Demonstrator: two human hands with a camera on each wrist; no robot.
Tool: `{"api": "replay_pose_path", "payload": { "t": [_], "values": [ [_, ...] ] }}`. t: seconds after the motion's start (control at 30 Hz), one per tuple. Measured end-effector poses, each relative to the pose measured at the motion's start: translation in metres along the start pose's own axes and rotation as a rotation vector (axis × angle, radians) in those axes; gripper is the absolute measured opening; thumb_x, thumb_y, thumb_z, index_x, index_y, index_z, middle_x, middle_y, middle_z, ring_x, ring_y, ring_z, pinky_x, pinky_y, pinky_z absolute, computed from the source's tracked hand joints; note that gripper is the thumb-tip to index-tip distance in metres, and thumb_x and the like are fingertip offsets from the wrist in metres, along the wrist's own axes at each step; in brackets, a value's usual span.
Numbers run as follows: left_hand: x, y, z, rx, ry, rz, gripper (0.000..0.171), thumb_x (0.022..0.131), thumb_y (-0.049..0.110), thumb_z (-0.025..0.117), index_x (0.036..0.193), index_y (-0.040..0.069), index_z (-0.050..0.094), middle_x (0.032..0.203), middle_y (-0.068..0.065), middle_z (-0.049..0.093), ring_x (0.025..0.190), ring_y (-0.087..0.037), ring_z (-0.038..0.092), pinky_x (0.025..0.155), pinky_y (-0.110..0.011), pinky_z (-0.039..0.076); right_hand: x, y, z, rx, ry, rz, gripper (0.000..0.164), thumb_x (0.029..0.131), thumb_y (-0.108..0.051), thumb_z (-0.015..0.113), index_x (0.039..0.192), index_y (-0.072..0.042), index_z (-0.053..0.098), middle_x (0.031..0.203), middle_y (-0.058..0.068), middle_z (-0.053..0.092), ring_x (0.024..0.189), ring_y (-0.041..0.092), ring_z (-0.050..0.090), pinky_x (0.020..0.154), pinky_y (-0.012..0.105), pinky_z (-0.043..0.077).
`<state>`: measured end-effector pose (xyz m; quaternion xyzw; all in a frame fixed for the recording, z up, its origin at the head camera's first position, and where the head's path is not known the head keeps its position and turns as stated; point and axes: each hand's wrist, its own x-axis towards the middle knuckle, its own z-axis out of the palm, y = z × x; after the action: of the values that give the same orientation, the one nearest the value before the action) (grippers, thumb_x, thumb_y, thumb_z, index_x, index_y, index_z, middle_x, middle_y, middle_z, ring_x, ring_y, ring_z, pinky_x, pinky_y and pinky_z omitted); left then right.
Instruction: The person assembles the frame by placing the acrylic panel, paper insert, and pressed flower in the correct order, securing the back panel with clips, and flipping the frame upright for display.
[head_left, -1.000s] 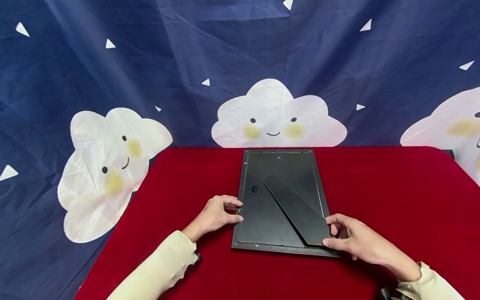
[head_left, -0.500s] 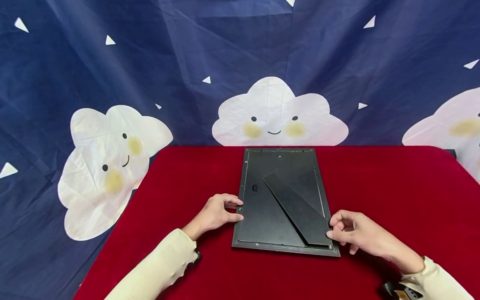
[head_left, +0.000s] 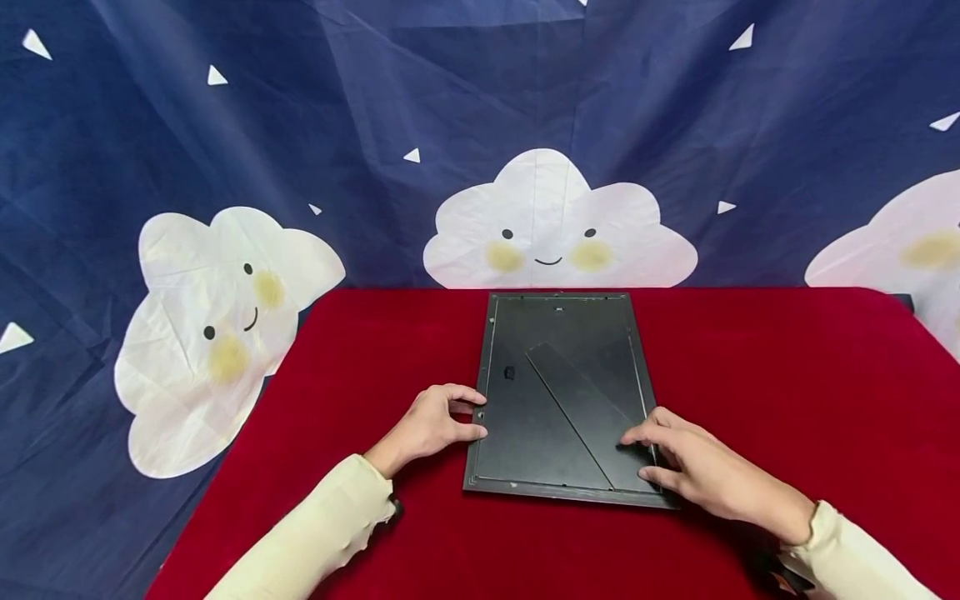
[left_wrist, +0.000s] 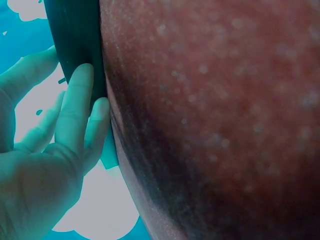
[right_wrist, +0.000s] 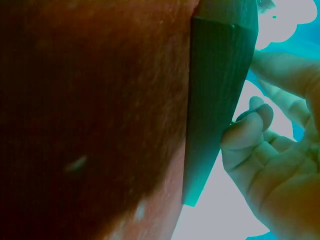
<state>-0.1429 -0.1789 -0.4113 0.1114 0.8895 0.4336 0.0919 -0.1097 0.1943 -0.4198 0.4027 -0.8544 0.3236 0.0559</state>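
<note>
Frame [head_left: 521, 425], rectangular and black, lies back side up on a red, cloth-covered bench [head_left: 780, 375], its far edge toward twelve o'clock. A long, flat black strut [head_left: 587, 412] lies against its back, slanting from near the middle toward five o'clock; a small black fitting [head_left: 509, 372] sits toward ten. Between eight and nine o'clock, the person's left grip [head_left: 431, 425] is unclenched, extended fingers and thumb touching the frame's edge. At four o'clock the right grip [head_left: 701, 471] is unclenched too, its forefinger on or just over the strut, thumb near the border. Cream fabric sleeves [head_left: 300, 529] enter from seven and five o'clock.
</note>
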Motion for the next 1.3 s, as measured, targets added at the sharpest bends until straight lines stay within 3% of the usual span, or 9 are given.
{"api": "replay_pose_path", "payload": {
  "t": [0.07, 0.2, 0.3, 0.47, 0.6, 0.9, 1.3],
  "values": [
    [0.0, -0.001, -0.001, -0.021, -0.008, -0.004, 0.035, 0.077, 0.006, 0.085, 0.11, 0.005, 0.073, 0.11, -0.008, 0.07, 0.098, -0.023, 0.069, 0.082, -0.029, 0.058, 0.002, -0.001, 0.0, 0.02, -0.027, -0.006, 0.043, 0.076, -0.003, 0.085, 0.114, -0.012, 0.068, 0.094, -0.011, 0.052, 0.076, 0.0, 0.047, 0.062, 0.013, 0.044],
    [0.001, -0.003, -0.001, -0.213, -0.064, -0.041, 0.031, 0.084, 0.0, 0.077, 0.115, -0.004, 0.069, 0.105, -0.014, 0.071, 0.09, -0.022, 0.07, 0.076, -0.034, 0.062, 0.004, -0.002, -0.001, 0.029, -0.053, 0.055, 0.039, 0.077, -0.01, 0.086, 0.111, -0.012, 0.066, 0.094, -0.01, 0.053, 0.077, 0.001, 0.048, 0.061, 0.016, 0.046],
    [0.003, -0.005, -0.002, -0.359, -0.09, -0.092, 0.03, 0.088, -0.005, 0.071, 0.117, -0.009, 0.065, 0.1, -0.017, 0.071, 0.083, -0.019, 0.07, 0.07, -0.039, 0.063, 0.006, -0.004, -0.002, -0.007, -0.055, 0.192, 0.046, 0.073, -0.019, 0.09, 0.109, -0.014, 0.061, 0.094, -0.007, 0.052, 0.081, 0.006, 0.051, 0.061, 0.021, 0.048],
    [0.006, -0.007, -0.002, -0.395, -0.063, -0.155, 0.027, 0.087, -0.005, 0.071, 0.113, -0.008, 0.065, 0.1, -0.014, 0.069, 0.078, -0.016, 0.07, 0.066, -0.039, 0.063, 0.009, -0.004, -0.002, -0.001, -0.091, 0.422, 0.063, 0.067, -0.032, 0.094, 0.108, -0.01, 0.052, 0.097, 0.003, 0.051, 0.089, 0.019, 0.052, 0.06, 0.026, 0.047],
    [0.009, -0.007, -0.002, -0.406, -0.052, -0.223, 0.027, 0.085, -0.003, 0.074, 0.111, -0.006, 0.066, 0.102, -0.014, 0.067, 0.077, -0.017, 0.069, 0.065, -0.039, 0.063, 0.011, -0.002, 0.0, 0.044, -0.112, 0.438, 0.066, 0.066, -0.031, 0.094, 0.108, -0.008, 0.049, 0.096, 0.006, 0.05, 0.088, 0.021, 0.05, 0.06, 0.026, 0.045],
    [0.019, 0.003, -0.005, -0.35, -0.061, -0.327, 0.028, 0.08, -0.004, 0.08, 0.1, -0.003, 0.06, 0.093, -0.014, 0.059, 0.069, -0.019, 0.066, 0.06, -0.038, 0.063, 0.01, 0.001, -0.001, 0.051, -0.106, 0.408, 0.063, 0.066, -0.03, 0.094, 0.104, -0.009, 0.049, 0.095, 0.005, 0.048, 0.091, 0.021, 0.047, 0.064, 0.027, 0.045],
    [0.027, 0.014, 0.004, -0.092, -0.039, -0.292, 0.035, 0.077, 0.0, 0.084, 0.089, 0.004, 0.052, 0.081, -0.01, 0.053, 0.059, -0.019, 0.06, 0.055, -0.034, 0.062, 0.012, 0.003, -0.003, 0.026, -0.111, 0.398, 0.063, 0.065, -0.032, 0.094, 0.102, -0.012, 0.048, 0.094, 0.003, 0.048, 0.092, 0.02, 0.047, 0.066, 0.028, 0.046]
  ]
}}
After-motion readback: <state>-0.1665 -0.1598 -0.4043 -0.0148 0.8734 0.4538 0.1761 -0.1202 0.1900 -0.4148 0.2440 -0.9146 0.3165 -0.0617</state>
